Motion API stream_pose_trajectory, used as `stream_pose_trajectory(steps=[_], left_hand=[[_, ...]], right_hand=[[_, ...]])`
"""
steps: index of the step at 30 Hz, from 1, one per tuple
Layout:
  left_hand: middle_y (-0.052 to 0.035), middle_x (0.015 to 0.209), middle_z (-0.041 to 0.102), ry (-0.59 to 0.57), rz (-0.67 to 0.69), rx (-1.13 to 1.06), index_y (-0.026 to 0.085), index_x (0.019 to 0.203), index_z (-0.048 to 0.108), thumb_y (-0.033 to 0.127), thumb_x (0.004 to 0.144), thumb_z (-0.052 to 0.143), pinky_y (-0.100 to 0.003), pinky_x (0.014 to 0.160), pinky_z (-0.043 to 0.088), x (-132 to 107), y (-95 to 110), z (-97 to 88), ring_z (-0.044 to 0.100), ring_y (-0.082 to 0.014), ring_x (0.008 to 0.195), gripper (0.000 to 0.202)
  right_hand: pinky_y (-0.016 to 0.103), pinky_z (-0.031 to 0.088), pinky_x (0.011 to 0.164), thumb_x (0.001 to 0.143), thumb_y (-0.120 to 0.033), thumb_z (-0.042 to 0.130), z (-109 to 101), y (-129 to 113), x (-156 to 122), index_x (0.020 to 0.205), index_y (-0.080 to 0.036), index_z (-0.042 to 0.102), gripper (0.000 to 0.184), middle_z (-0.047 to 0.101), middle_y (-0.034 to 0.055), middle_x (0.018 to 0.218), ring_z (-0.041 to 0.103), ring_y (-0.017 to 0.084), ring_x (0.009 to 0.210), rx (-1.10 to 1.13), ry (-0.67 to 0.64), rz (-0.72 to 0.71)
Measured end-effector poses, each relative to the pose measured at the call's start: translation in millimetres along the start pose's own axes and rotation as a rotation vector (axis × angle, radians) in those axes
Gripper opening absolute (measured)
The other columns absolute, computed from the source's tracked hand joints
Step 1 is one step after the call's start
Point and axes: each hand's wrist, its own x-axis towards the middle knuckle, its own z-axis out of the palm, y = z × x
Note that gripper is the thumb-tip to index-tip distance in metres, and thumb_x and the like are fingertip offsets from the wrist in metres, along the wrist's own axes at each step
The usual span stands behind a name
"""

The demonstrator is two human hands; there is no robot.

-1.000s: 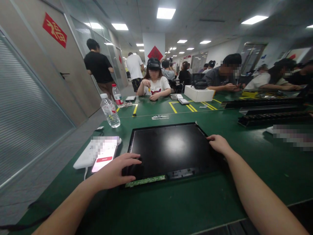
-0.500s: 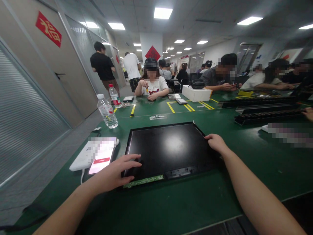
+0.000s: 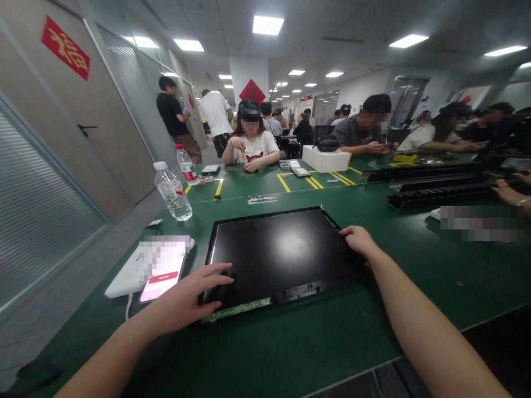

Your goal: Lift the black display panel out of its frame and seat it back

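Note:
A black flat display panel (image 3: 265, 249) in a dark frame lies face up on the green table, with light glaring off its screen. Along its near left edge runs a green circuit strip (image 3: 238, 309). My left hand (image 3: 205, 287) rests over the panel's left near corner, fingers stretched apart on the screen side; whether it bears on the surface I cannot tell. At the right edge, my right hand (image 3: 360, 242) grips the frame, its thumb on top and the other fingers mostly hidden below.
A phone (image 3: 164, 271) lies on a white device (image 3: 124, 271) with a cable at left. Two water bottles (image 3: 176, 199) stand behind. Long black frame parts (image 3: 440, 190) lie at right near another person's hand (image 3: 506, 193). Across the table, a person (image 3: 251, 143) works beside a white box (image 3: 326, 158).
The whole view has shifted slightly, so the table things appear farther left. Both my hands keep the same place on the panel. Another person's hand at far right shows more.

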Motion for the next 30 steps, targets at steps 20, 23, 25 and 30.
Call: stream_pose_trajectory(steps=[20,23,25,30], left_hand=[[-0.026,0.152,0.051,0.262,-0.459,0.108,0.001,0.153,0.037,0.036,0.096,0.035,-0.054,0.116,0.037,20,-17,23.5,0.051,-0.0356,0.14,0.067],[-0.0248,0.151,0.053,0.273,-0.446,0.111,0.002,0.151,0.04,0.034,0.096,0.033,-0.053,0.116,0.038,20,-15,22.0,0.052,-0.035,0.139,0.064],[-0.024,0.15,0.054,0.28,-0.438,0.115,0.003,0.15,0.043,0.032,0.096,0.033,-0.053,0.116,0.038,20,-15,21.2,0.053,-0.0343,0.139,0.063],[-0.0203,0.148,0.058,0.307,-0.429,0.099,0.008,0.147,0.051,0.028,0.092,0.039,-0.053,0.117,0.039,19,-16,21.5,0.054,-0.0338,0.138,0.06]], right_hand=[[0.027,0.049,0.091,0.068,0.002,0.056,-1,-3,-4,0.099,-0.017,0.079,0.043,0.076,0.0108,0.109,0.069,0.022,0.104,-0.139,0.038,-0.084],[0.027,0.049,0.092,0.068,0.001,0.056,-1,-3,-5,0.099,-0.017,0.079,0.043,0.076,0.0106,0.109,0.069,0.023,0.106,-0.146,0.039,-0.085],[0.028,0.05,0.092,0.069,0.0,0.056,-1,-3,-5,0.1,-0.018,0.079,0.043,0.076,0.0103,0.109,0.069,0.023,0.106,-0.152,0.038,-0.083],[0.027,0.05,0.09,0.07,0.0,0.056,-2,-5,-5,0.099,-0.018,0.079,0.041,0.076,0.0098,0.108,0.069,0.023,0.105,-0.156,0.025,-0.074]])
